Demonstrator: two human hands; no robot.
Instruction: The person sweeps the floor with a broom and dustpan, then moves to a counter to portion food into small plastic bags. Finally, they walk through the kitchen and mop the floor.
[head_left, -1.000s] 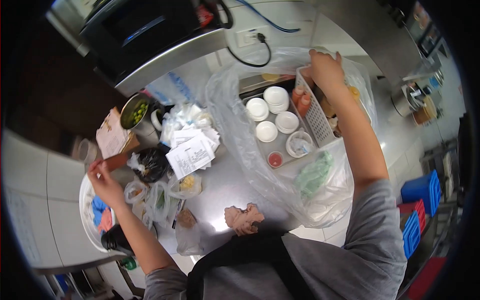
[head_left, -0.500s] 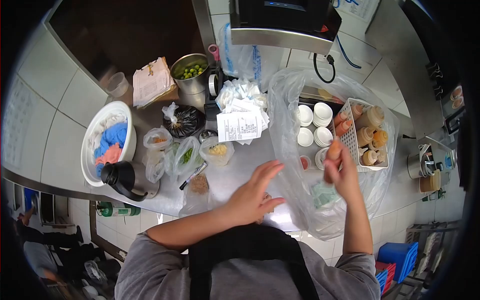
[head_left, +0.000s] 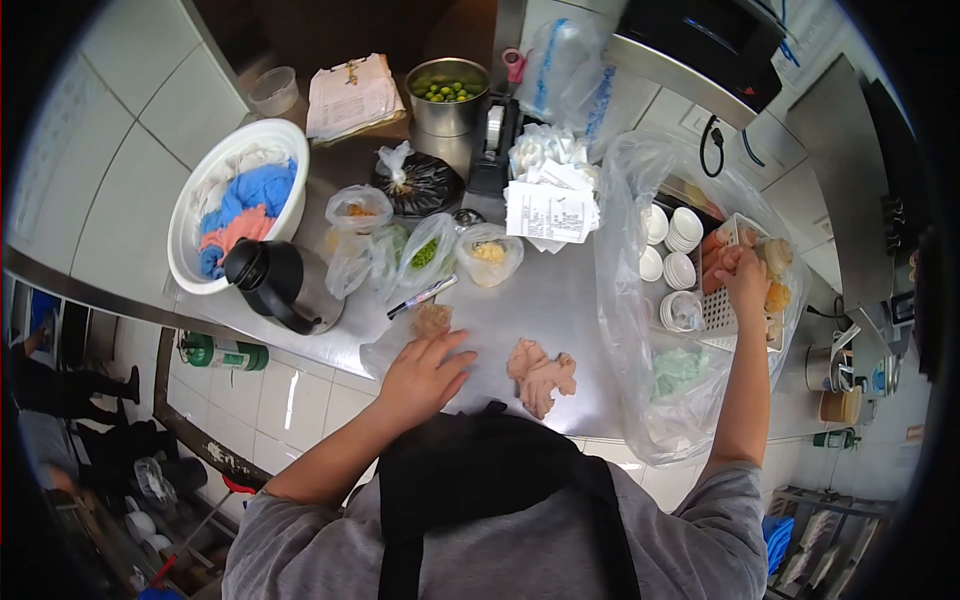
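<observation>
While the left hand spreads its fingers by the bag, the right hand, its grip unclear, should work gently so the basket's bottles stay upright.

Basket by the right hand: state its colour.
White; the basket shows best in the head view.

Left hand near clear bag, right hand at white basket.
</observation>
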